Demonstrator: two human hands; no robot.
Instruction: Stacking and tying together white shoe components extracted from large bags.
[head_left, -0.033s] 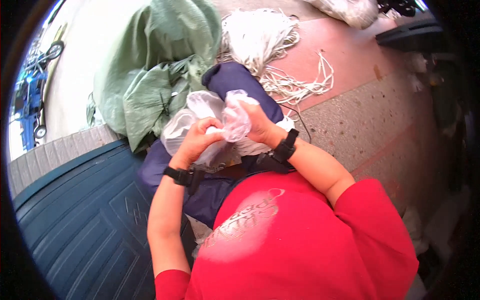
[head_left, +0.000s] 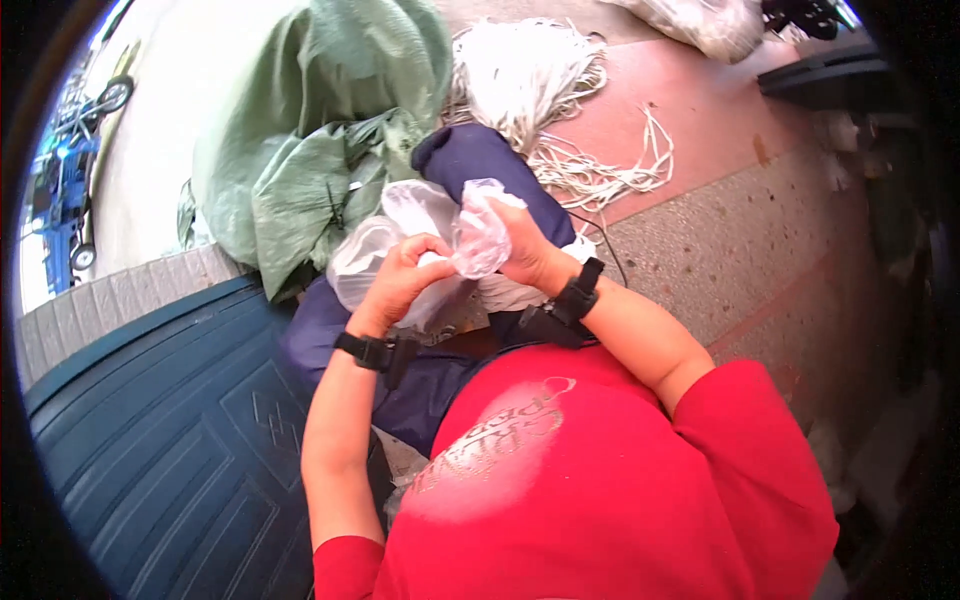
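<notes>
Above my lap I hold a clear plastic bag point(head_left: 362, 258) between both hands. My left hand point(head_left: 405, 279) is closed, thumb and fingers pinching the bunched plastic. My right hand point(head_left: 526, 247) grips the gathered upper part of the bag, which puffs up between the two hands; its fingers are partly hidden behind the plastic. The rest of the bag spreads out beyond my left hand over my knee. Below the hands, some white stringy material point(head_left: 505, 296) lies on my lap, partly covered.
A large green woven sack point(head_left: 310, 160) stands ahead on the left. Beyond my knee lies a heap of white cords point(head_left: 525, 75), with loose strands point(head_left: 610, 165) on the red floor. A blue panelled door point(head_left: 180, 430) is close on my left. A stuffed plastic bag point(head_left: 705, 25) sits at the far right.
Both hands keep their grip on the bag and have hardly moved. The whole view has shifted slightly, with everything a little further right.
</notes>
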